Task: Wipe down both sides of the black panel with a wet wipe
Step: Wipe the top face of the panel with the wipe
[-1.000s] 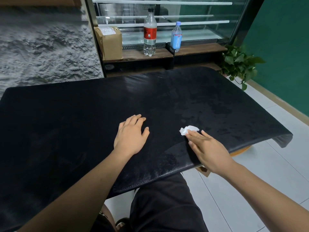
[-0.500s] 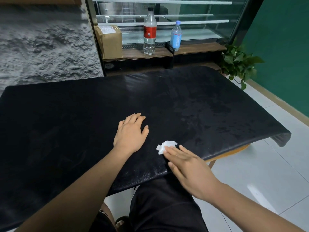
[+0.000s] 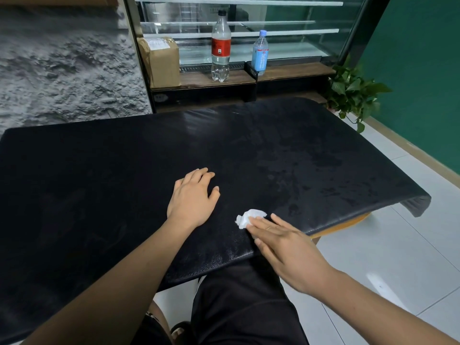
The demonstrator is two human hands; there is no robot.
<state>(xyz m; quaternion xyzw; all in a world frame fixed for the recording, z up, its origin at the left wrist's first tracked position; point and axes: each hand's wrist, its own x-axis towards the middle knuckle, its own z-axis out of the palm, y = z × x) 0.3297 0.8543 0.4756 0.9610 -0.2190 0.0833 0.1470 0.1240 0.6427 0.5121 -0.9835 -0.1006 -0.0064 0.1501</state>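
From the head view, my right hand (image 3: 286, 247) has dragged the wet wipe (image 3: 247, 217) leftward and toward me across the black panel (image 3: 124, 183). A second ago the wipe sat farther right and farther from the near edge. Over the last half second it has hardly shifted, so I judge this stroke is at its end or about to reverse. The wipe is now a small crumpled wad close to the panel's near edge, just right of my left hand (image 3: 193, 197). My right fingers are straight and flat, their tips pressing on the wad rather than curling round it. My left hand has not moved: it lies palm down on the panel, fingers relaxed, holding nothing, steadying the sheet. The panel lies flat, draped over the surface (image 3: 343, 225), whose wooden edge shows below on the right. Damp blotches (image 3: 311, 175) mark the right half; the left half looks dry. So I judge the top side is only partly wiped and the underside is not yet begun.
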